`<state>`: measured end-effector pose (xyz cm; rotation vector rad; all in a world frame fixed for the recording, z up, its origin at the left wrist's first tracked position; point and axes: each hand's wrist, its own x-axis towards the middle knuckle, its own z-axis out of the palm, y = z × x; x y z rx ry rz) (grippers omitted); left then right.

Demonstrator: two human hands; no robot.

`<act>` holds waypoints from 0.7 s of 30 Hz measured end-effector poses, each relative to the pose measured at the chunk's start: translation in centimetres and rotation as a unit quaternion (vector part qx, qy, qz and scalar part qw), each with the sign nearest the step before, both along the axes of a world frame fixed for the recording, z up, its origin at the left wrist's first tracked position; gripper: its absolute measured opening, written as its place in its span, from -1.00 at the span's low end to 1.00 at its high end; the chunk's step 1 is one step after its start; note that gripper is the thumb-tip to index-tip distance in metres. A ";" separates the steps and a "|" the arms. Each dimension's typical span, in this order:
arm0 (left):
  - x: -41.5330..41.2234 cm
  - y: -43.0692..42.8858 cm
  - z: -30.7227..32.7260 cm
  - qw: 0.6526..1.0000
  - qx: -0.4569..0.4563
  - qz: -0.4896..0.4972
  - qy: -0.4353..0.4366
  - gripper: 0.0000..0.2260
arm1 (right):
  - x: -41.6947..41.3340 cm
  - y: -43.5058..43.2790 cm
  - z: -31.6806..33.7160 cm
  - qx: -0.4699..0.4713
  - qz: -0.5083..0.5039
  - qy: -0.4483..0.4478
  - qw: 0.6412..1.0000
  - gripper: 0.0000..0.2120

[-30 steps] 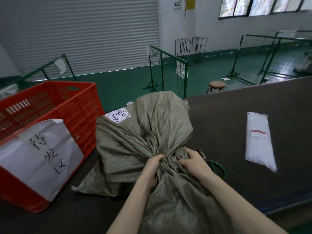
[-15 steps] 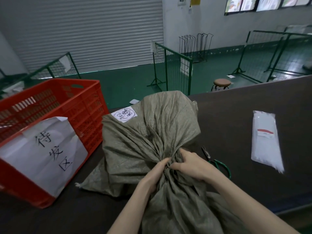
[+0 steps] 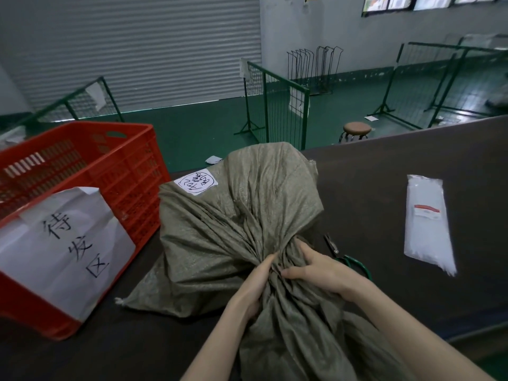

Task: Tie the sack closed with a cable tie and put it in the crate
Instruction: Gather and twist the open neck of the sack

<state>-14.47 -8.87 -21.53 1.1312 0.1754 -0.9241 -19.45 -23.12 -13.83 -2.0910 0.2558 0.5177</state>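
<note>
A grey-green woven sack (image 3: 236,221) with a white label lies on the dark table, its mouth gathered toward me. My left hand (image 3: 255,284) and my right hand (image 3: 319,270) both squeeze the bunched neck of the sack from either side. The red plastic crate (image 3: 118,174) stands at the left, touching the sack's side, with a white paper sign on its front. A clear packet of white cable ties (image 3: 427,224) lies at the right, apart from both hands. No loose cable tie shows in either hand.
Green-handled snips (image 3: 346,257) lie on the dark table (image 3: 384,166) just right of my right hand. Beyond the table's far edge are a green floor, green wire fence panels (image 3: 277,103), a round stool (image 3: 356,130) and a roller shutter.
My right hand has slid left across the neck until its fingers meet my left hand, bunching the sack's mouth tighter. The sack and crate stay where they were.
</note>
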 end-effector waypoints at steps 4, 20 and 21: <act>0.0 -0.1 0.0 1.000 -0.012 0.011 0.002 -0.65 | -1.1 -1.5 -1.1 -0.015 -0.058 0.046 0.997 -0.35; -0.3 0.6 0.8 0.998 0.001 -0.059 0.018 -0.58 | -2.1 2.0 -2.8 0.120 -0.101 -0.045 0.987 -0.53; -0.3 0.4 1.1 0.999 -0.009 -0.049 0.018 -0.58 | -2.2 2.1 -2.8 0.121 -0.099 -0.044 0.987 -0.50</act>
